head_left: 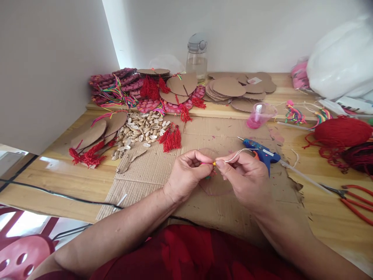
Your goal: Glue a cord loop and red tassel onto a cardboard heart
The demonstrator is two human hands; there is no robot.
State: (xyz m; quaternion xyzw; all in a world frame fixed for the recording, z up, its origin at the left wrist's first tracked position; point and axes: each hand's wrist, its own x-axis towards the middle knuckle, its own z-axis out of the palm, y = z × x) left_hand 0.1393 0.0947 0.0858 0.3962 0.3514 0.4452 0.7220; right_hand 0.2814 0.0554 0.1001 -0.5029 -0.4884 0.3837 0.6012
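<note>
My left hand [188,175] and my right hand [247,181] meet over the cardboard sheet, both in a fingertip pinch. Between their fingertips shows a small yellow piece [215,163], possibly a cord end or knot; the fingers hide most of it. A white cord [235,154] runs out of my right hand's pinch and curves over its fingers. Bits of green and pink show beneath the left fingertips, and a thin pink strand [208,193] loops below. Just behind my right hand lies a blue glue gun [264,152], partly covered by that hand.
Peanut shells [142,130] and a red tassel [170,138] lie on the cardboard sheet [151,171]. Cardboard discs [227,86], a water bottle [196,58] and a pink cup [260,114] stand behind. Red yarn [344,131] and orange-handled scissors [354,198] are right; a black cable [58,193] crosses left.
</note>
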